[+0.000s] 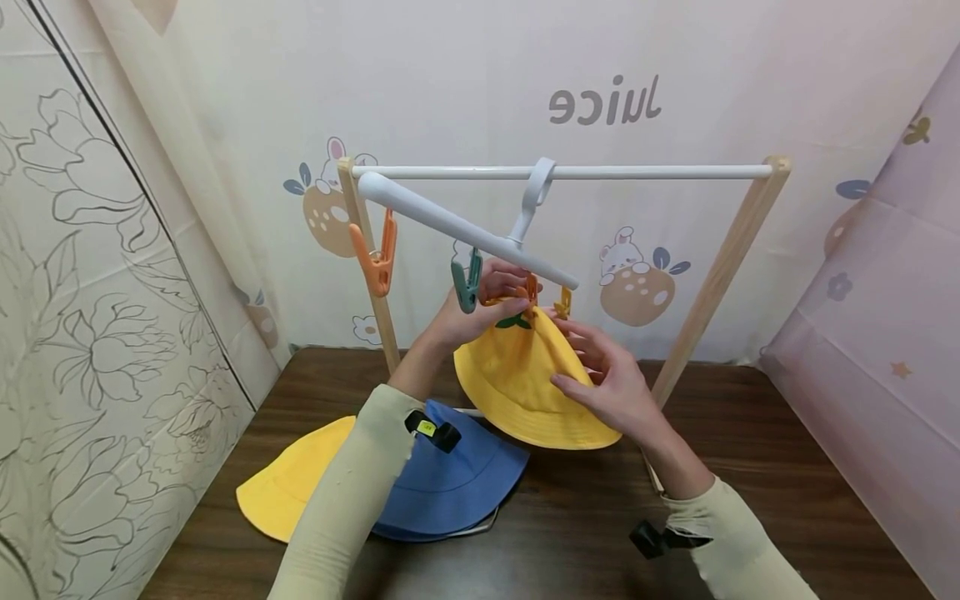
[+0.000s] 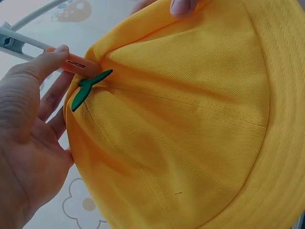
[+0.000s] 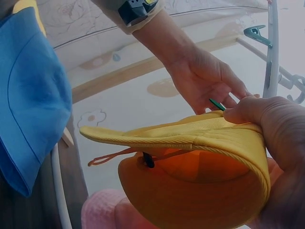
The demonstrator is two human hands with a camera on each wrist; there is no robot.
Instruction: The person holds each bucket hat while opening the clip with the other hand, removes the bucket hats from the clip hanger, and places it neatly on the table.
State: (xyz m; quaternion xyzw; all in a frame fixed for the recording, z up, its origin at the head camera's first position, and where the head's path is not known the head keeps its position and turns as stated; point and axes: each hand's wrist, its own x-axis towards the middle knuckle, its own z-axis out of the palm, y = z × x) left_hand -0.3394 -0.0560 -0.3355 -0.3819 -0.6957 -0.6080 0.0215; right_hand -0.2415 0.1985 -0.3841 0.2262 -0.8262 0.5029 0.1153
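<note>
A yellow bucket hat [image 1: 525, 383] with a green leaf sprout [image 2: 88, 88] on its crown hangs below a white hanger bar [image 1: 450, 223]. An orange clothespin [image 2: 78, 66] bites the top of the crown. My left hand [image 1: 491, 304] pinches this clothespin, its thumb in front and fingers behind. My right hand [image 1: 603, 375] holds the hat's right side, the thumb on the outer cloth; its other fingers are partly hidden behind. In the right wrist view, the hat's open underside shows an orange cord [image 3: 112, 156] with a black toggle [image 3: 148, 160].
Another orange clothespin [image 1: 377, 254], a green clothespin [image 1: 467, 281] and a yellow clothespin [image 1: 563, 302] hang on the bar. The hanger hooks over a white rod [image 1: 645, 172] between wooden posts. A blue hat [image 1: 457, 479] and a second yellow hat [image 1: 292, 479] lie on the table [image 1: 570, 533].
</note>
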